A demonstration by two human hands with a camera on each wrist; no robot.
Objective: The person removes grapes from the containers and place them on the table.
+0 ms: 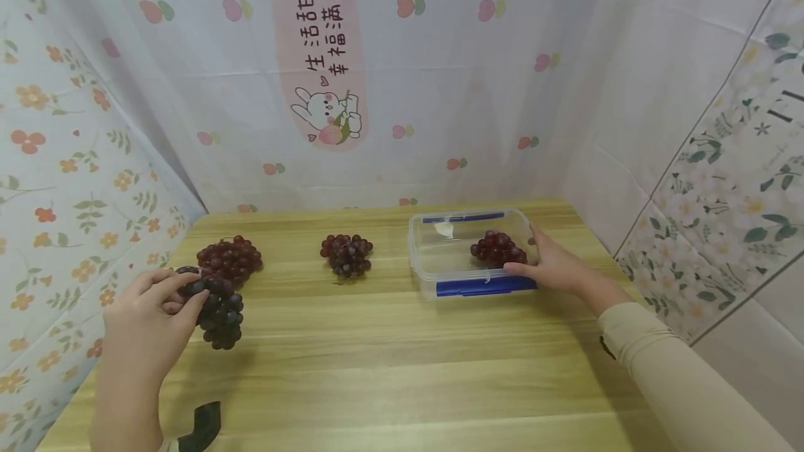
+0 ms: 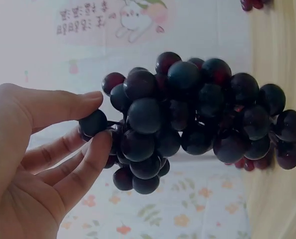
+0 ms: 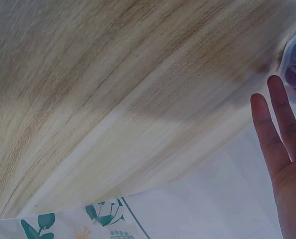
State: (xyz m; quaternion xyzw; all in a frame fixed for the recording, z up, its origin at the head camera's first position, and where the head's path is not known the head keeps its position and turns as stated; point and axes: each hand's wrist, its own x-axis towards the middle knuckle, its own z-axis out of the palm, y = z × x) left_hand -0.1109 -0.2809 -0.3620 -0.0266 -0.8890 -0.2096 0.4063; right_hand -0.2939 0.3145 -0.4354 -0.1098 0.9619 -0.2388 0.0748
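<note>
Watching remotely, I have the left hand (image 1: 147,305) pinching a dark bunch (image 1: 221,316) at its top, long axis hanging down, well left of the clear box (image 1: 486,287). The right hand (image 1: 559,267), nearer the box, grips its right side, thumb over the near rim. I count one box and four bunches: the dark one, a red bunch (image 1: 498,250) inside the box, a small bunch (image 1: 347,257) left of it, a wider bunch (image 1: 229,259) farther left.

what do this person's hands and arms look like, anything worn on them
The left hand and right hand are bare, no gloves or rings visible. A plain cream sleeve covers the right forearm, with a dark piece by its cuff. Near the left wrist, a black strap-like piece shows beside a sliver of pale fabric.
</note>
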